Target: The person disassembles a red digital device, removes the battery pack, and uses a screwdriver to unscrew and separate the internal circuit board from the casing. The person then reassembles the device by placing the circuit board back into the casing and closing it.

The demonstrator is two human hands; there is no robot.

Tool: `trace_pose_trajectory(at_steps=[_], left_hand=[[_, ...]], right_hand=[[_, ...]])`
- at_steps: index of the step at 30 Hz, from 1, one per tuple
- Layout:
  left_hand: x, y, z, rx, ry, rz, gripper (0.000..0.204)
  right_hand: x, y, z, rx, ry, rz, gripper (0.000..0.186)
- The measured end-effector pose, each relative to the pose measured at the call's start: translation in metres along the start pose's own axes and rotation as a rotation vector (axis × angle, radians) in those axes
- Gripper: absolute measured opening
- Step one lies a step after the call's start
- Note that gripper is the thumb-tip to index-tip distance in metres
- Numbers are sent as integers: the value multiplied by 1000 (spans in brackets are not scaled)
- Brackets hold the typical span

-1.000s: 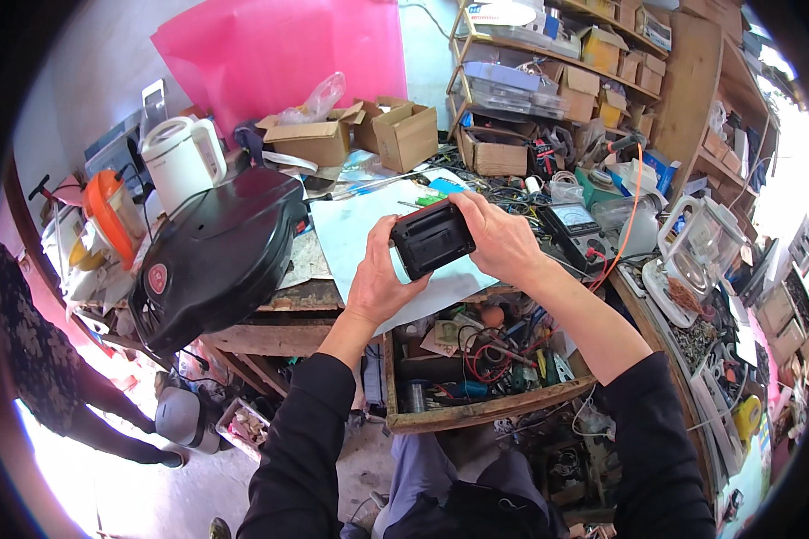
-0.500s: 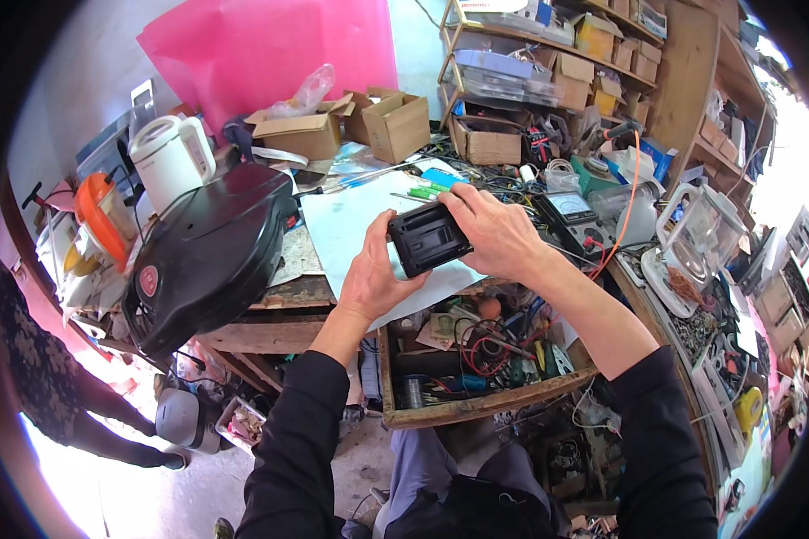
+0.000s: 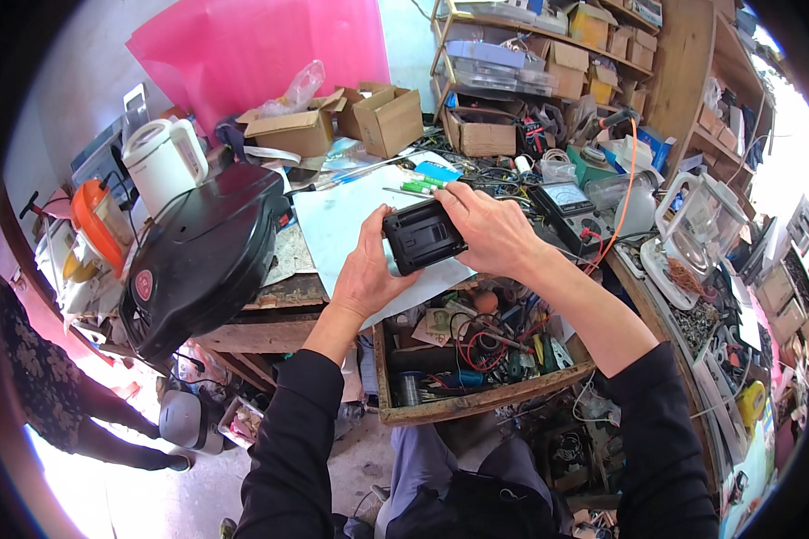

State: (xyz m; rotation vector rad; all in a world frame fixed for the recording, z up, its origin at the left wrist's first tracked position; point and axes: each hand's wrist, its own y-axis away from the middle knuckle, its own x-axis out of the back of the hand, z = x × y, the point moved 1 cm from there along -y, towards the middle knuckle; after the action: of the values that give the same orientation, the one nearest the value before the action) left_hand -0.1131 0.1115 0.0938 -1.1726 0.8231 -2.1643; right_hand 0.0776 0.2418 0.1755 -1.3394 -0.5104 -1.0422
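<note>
Between my two hands is a black plastic case (image 3: pixel 422 237), boxy, with a recessed, ribbed face turned up. My left hand (image 3: pixel 368 265) grips its left side, thumb along the lower edge. On the right, my right hand (image 3: pixel 493 229) is closed around the upper right corner and edge. The case is held above a white sheet (image 3: pixel 328 211) on the bench. Just beyond it lies a screwdriver with a green handle (image 3: pixel 420 186). Below my hands a wooden drawer (image 3: pixel 485 404) stands pulled out, full of tools, wires and a solder spool (image 3: pixel 410 388).
A large black appliance lid (image 3: pixel 202 256) and a white jug (image 3: pixel 164 166) stand left. Cardboard boxes (image 3: pixel 386 121) sit at the back. To the right are an analog multimeter (image 3: pixel 566 202), an orange cable (image 3: pixel 634 180) and a clear jug (image 3: pixel 706 225). Another person (image 3: pixel 49 377) stands at far left.
The whole view has shifted slightly. Both hands keep their grip on the black plastic case, which shows almost the same face and tilt.
</note>
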Motion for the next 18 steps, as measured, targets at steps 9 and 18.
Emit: trace_pose_trajectory(at_steps=[9,18], left_hand=[[-2,1,-4,60,-24,-28,105],[-4,-1,-7,-4,11,71,102]], right_hand=[[-11,2,4,-6,-4,10,81],[0,2,8,-156,-172,-12,93]])
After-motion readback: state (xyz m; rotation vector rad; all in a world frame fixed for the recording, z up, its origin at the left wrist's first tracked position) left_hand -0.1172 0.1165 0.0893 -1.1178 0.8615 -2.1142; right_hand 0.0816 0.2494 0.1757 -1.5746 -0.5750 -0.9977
